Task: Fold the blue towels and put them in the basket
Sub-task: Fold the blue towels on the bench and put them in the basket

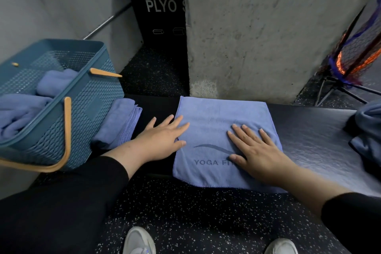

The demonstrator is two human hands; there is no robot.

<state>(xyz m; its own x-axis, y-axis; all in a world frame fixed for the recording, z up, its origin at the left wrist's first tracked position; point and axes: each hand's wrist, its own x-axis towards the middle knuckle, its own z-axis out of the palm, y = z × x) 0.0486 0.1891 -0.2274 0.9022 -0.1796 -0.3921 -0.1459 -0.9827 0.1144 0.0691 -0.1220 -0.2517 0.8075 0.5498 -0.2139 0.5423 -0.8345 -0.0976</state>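
Both flat hands [165, 140] [257, 150] on spread blue towel [216, 113]

I am seeing both arms reaching forward in black sleeves pushed back from the wrists. The left hand [162, 140] is lying flat, palm down, fingers straight and slightly spread. The right hand [256, 150] is pressing palm down too, fingers splayed and pointing away from me.

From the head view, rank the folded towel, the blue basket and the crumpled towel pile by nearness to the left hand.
Measured from the left hand:
1. Folded towel, just to its left on the bench.
2. Blue basket, farther left, beyond that towel.
3. Crumpled towel pile, far right, past the right hand.
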